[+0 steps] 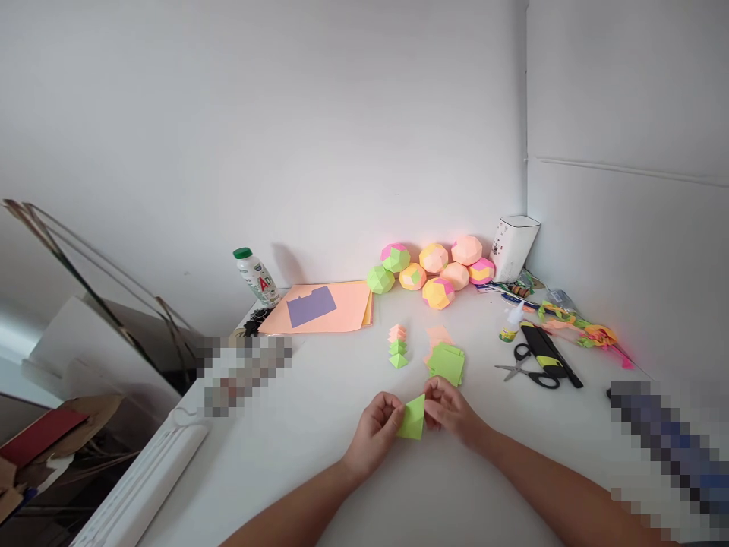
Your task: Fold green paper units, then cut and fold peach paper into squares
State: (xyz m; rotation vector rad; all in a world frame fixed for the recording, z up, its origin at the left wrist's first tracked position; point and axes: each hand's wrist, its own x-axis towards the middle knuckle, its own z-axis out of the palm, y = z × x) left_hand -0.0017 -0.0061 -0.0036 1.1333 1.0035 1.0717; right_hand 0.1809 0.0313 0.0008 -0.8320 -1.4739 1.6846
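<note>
Between my two hands is a green paper piece (414,419), held up above the white table. My left hand (377,431) pinches its left edge between thumb and fingers. The fingers of my right hand (451,411) are closed at its upper right edge. Just beyond my right hand lies a stack of green paper squares (447,363), with salmon paper pieces (439,334) partly under it. Left of that stack stands a row of small folded pyramids, green ones (398,360) nearer me and salmon ones (397,332) behind.
Several faceted paper balls (438,293) sit along the wall. Scissors (535,372), a black-and-yellow cutter (541,349) and a glue bottle (511,322) lie right. Salmon sheets (347,308) and a green-capped bottle (256,277) are back left. A white box (514,249) stands in the corner.
</note>
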